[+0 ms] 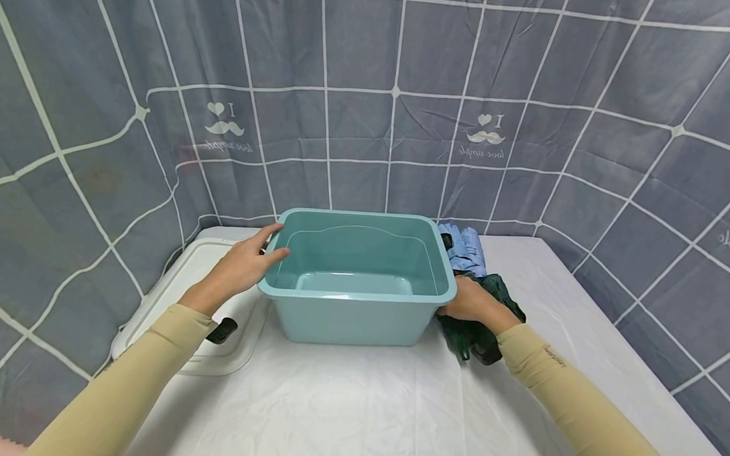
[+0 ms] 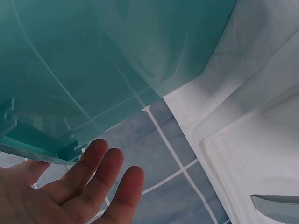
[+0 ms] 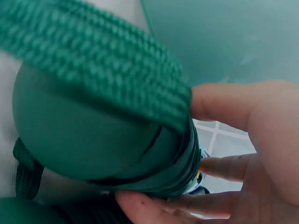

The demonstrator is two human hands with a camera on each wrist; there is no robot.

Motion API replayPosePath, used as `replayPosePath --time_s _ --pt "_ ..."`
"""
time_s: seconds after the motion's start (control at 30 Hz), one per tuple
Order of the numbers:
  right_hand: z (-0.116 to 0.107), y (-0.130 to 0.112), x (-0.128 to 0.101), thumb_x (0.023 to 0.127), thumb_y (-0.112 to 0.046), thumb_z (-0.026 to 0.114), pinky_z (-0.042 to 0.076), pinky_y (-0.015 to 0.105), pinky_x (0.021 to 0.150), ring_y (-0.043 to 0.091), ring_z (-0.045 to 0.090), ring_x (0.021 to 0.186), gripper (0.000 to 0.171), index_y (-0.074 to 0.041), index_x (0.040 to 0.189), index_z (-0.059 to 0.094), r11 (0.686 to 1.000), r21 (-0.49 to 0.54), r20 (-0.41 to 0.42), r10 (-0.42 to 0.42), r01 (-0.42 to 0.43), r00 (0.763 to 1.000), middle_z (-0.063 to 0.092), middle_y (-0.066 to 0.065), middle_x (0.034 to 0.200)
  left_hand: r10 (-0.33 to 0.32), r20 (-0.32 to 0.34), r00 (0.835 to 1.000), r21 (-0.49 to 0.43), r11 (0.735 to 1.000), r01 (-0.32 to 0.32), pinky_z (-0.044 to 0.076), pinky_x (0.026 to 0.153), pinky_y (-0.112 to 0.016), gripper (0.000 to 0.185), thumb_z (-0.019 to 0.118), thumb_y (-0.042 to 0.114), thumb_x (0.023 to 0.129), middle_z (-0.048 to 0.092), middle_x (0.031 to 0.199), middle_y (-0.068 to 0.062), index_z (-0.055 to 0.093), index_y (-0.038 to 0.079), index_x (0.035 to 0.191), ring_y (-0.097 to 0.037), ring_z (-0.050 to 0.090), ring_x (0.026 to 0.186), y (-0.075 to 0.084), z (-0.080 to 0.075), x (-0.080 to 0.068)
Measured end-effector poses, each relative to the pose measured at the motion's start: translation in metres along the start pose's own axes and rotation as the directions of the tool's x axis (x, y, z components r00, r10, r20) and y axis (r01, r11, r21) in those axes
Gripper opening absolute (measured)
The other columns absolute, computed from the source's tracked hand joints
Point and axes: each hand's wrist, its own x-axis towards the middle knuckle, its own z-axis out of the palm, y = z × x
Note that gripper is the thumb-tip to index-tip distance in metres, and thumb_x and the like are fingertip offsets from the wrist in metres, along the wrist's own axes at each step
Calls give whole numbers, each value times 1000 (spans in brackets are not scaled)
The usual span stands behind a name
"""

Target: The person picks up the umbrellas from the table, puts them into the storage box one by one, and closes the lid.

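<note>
A teal plastic storage bin [image 1: 350,321] stands open-topped and bare inside. My left hand [image 1: 242,264] is at its left rim, thumb reaching over the edge; in the left wrist view the fingers [image 2: 96,179] spread loosely below the rim. To the right of the bin, my right hand [image 1: 475,303] holds a dark green folded umbrella [image 1: 501,292]. The right wrist view shows its rounded handle [image 3: 79,126] and woven strap [image 3: 98,60], with thumb and fingers about the rolled fabric. Another dark green piece [image 3: 23,214] lies beside it, mostly cut off.
Behind the green umbrella lies a light blue folded bundle [image 1: 467,248], which looks like another umbrella. A white lid [image 1: 162,302] with a grey latch [image 2: 278,209] lies left of the bin. White cloth covers the table [image 1: 323,410]; a grey checked curtain [image 1: 361,121] surrounds it.
</note>
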Motion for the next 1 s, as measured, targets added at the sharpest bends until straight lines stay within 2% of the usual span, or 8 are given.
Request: replayPosePath --time_s 0.13,0.37,0.5,0.6,0.67,0.87,1.0 --pt "0 -1 2 78 -22 84 53 56 92 39 66 110 48 -2 119 69 1000 -4 25 8 -8 1000 71 19 118 -2 2 1000 -2 1000 2 38 105 -65 74 44 60 101 49 148 -27 22 24 162 -43 47 137 0 -1 -1" --pt "-2 -3 4 76 -20 86 54 54 90 36 68 104 48 -1 117 69 1000 4 50 25 -25 998 71 20 115 -4 3 1000 -4 1000 4 38 106 -65 74 43 61 101 48 149 -26 22 25 162 -43 46 138 0 -1 -1" --pt "-2 -6 3 76 -20 86 57 45 71 27 69 81 45 0 113 69 995 53 93 74 -79 993 72 18 105 -10 5 1000 -3 1000 10 38 105 -65 74 43 61 101 49 148 -26 22 25 162 -43 46 138 0 -1 -1" --pt "-1 -8 3 77 -20 84 53 37 55 21 63 62 39 0 107 69 987 89 132 120 -132 984 71 15 95 -18 4 1000 2 1000 18 38 105 -65 73 43 61 101 50 147 -26 22 26 162 -43 47 137 -1 0 -1" --pt "0 -8 3 77 -19 83 52 35 50 19 62 56 34 -1 103 69 984 98 135 137 -151 981 70 13 90 -18 0 1000 5 1000 18 38 105 -66 73 44 60 101 50 147 -26 23 26 162 -43 48 136 -1 0 0" --pt "1 -5 4 77 -15 79 50 33 47 17 60 51 26 -2 95 66 989 95 116 100 -111 988 67 11 81 -17 -1 1000 16 1000 17 39 104 -66 72 43 58 101 51 146 -26 23 25 162 -44 49 135 0 0 0" --pt "0 -1 4 77 -14 79 50 33 50 17 60 55 27 -2 98 68 992 99 113 64 -76 992 69 11 86 -23 3 1000 33 999 23 38 104 -66 71 43 57 102 50 147 -26 22 25 162 -43 48 136 2 -1 0"
